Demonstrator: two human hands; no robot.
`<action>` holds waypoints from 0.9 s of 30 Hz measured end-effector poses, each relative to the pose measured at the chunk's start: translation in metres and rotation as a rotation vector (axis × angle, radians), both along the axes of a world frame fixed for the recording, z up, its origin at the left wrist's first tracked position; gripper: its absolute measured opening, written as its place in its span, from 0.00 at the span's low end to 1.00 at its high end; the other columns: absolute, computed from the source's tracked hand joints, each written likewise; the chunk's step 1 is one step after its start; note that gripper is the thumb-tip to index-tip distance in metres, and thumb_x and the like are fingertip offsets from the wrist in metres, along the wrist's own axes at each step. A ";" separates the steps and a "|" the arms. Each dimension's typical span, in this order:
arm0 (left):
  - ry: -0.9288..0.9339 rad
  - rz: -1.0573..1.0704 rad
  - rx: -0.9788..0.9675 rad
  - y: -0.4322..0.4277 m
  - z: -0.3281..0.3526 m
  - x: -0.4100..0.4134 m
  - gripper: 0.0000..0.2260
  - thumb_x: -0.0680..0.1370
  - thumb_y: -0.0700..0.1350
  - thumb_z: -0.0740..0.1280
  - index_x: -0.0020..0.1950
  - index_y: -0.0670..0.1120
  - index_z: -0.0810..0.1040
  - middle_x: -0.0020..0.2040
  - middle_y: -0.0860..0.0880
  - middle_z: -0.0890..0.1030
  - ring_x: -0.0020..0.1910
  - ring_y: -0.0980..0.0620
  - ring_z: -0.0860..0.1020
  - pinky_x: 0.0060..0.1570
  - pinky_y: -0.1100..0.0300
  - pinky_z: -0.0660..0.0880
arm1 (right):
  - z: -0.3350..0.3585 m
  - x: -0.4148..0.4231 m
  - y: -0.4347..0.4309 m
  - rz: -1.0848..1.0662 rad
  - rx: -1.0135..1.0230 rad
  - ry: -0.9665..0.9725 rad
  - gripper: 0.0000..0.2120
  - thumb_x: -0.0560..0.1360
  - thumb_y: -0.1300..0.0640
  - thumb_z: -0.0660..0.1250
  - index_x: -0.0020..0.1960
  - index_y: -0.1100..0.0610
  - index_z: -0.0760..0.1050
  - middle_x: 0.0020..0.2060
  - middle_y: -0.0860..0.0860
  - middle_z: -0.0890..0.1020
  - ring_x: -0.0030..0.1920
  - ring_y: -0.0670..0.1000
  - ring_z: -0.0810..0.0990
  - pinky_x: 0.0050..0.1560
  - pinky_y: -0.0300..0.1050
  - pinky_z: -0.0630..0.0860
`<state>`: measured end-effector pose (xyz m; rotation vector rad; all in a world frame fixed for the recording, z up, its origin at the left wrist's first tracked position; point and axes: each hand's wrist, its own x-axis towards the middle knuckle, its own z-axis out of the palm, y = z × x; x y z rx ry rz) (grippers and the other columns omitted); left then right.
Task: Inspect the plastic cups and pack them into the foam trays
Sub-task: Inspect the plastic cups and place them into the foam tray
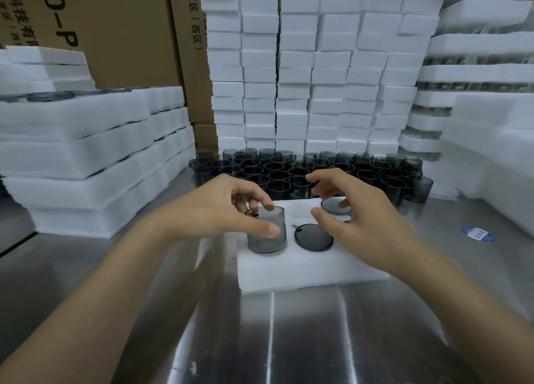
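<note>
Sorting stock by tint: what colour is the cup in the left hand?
The cup is translucent smoky grey; head view.

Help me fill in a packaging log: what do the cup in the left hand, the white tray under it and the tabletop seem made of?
The cup looks like smoky grey, see-through plastic with a glossy finish; a fingertip shows through its wall. The tray looks like white foam, matte, with soft fuzzy edges. The tabletop looks like brushed metal, probably stainless steel, given its streaky reflections.
</note>
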<state>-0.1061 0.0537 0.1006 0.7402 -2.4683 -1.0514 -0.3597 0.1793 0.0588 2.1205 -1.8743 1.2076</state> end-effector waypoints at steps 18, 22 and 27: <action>-0.120 0.032 -0.167 0.012 -0.002 -0.008 0.27 0.62 0.76 0.74 0.53 0.62 0.81 0.48 0.57 0.79 0.44 0.58 0.76 0.48 0.55 0.74 | -0.004 -0.024 -0.006 -0.181 0.080 0.036 0.13 0.80 0.46 0.68 0.64 0.40 0.77 0.56 0.37 0.78 0.58 0.42 0.77 0.61 0.49 0.76; -0.081 0.069 -0.267 0.024 -0.006 -0.018 0.35 0.71 0.81 0.58 0.74 0.68 0.73 0.68 0.68 0.73 0.66 0.72 0.68 0.65 0.63 0.67 | -0.006 -0.027 -0.007 -0.226 0.211 0.034 0.11 0.80 0.43 0.67 0.61 0.42 0.79 0.56 0.42 0.78 0.58 0.47 0.76 0.61 0.51 0.74; -0.283 0.004 -0.482 0.046 -0.023 -0.038 0.41 0.76 0.80 0.44 0.86 0.63 0.57 0.84 0.67 0.58 0.83 0.67 0.51 0.82 0.55 0.53 | -0.006 -0.024 -0.008 -0.220 0.203 0.053 0.08 0.80 0.47 0.68 0.56 0.43 0.83 0.49 0.39 0.83 0.56 0.46 0.78 0.58 0.51 0.76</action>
